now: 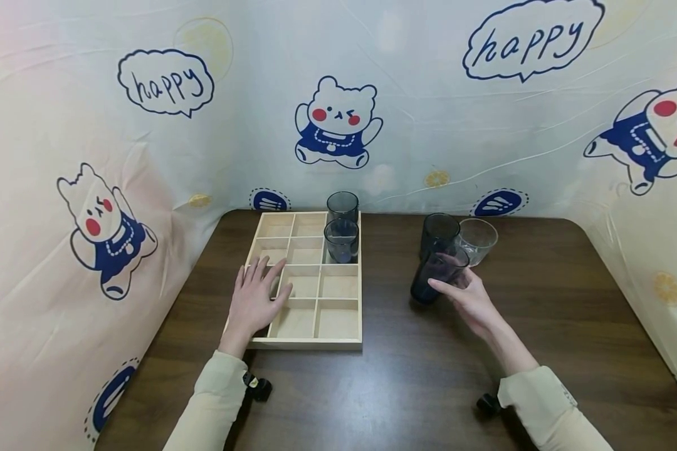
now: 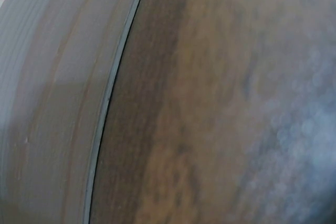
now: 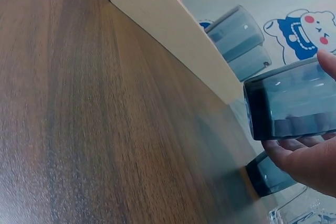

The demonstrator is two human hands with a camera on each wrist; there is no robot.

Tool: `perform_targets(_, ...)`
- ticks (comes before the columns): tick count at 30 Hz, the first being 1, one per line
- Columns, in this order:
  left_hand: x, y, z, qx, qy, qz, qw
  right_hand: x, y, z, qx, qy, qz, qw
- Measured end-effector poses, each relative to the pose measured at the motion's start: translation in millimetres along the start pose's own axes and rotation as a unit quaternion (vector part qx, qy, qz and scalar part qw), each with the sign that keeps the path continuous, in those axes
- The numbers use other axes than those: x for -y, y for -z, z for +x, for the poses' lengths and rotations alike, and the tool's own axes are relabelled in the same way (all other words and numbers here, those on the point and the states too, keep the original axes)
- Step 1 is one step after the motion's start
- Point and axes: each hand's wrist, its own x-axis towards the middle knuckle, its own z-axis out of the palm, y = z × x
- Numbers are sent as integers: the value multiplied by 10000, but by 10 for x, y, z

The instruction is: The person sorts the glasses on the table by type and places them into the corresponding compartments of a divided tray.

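Observation:
My right hand (image 1: 472, 302) grips a dark blue-tinted glass (image 1: 433, 282), thumb on the near side. The held glass leans in the head view, and the right wrist view shows fingers wrapped beneath it. Just behind stands another dark tinted glass (image 1: 439, 227), beside a clear glass (image 1: 484, 237). A light wooden box (image 1: 316, 344) divided into compartments lies to the left. My left hand (image 1: 254, 302) rests over its left side with fingers spread, holding nothing. Two tinted glasses, a rear one (image 1: 342, 203) and a nearer one (image 1: 341, 243), stand in the box's right column.
All this is on a dark brown wooden table (image 1: 395, 388). A patterned cloth (image 1: 417, 144) with bears and the word "happy" hangs behind and at the sides. The left wrist view mostly catches the box's outer side (image 2: 58, 119) and blurred tabletop.

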Motion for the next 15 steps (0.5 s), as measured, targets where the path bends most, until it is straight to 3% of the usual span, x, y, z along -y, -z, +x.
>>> perform_targets(15, -8, -1, 6, -34, 11, 18, 10000, -11, -96, 46, 141, -74, -107, 9998)
